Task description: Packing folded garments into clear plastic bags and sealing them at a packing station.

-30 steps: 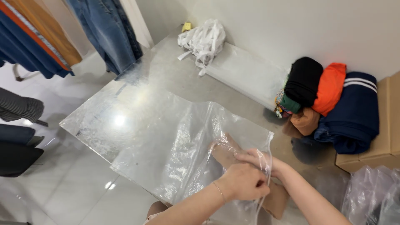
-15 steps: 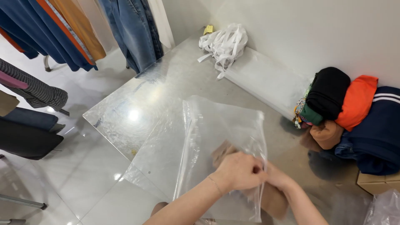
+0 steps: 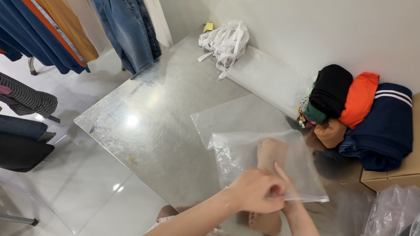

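My left hand (image 3: pixel 255 190) is closed in a fist on the near edge of a clear plastic bag (image 3: pixel 304 168) that lies on the steel table (image 3: pixel 162 113). Just to its right, my right hand (image 3: pixel 286 192) pinches the same edge and is partly hidden behind the left. A folded tan garment (image 3: pixel 272 153) sits inside the bag. Its near end (image 3: pixel 265 222) sticks out under my hands.
A second flat clear bag (image 3: pixel 238 117) lies beyond the first. Folded clothes (image 3: pixel 350 102) are stacked at the right beside a cardboard box (image 3: pixel 393 177). A bundle of white straps (image 3: pixel 224 40) lies at the far corner. Jeans (image 3: pixel 127 30) hang at the left, and crumpled plastic (image 3: pixel 391 214) is at the lower right.
The bag, held up and spread wide before, now lies lower and flatter on the table with the tan garment deeper inside. Both hands have stayed on its near edge.
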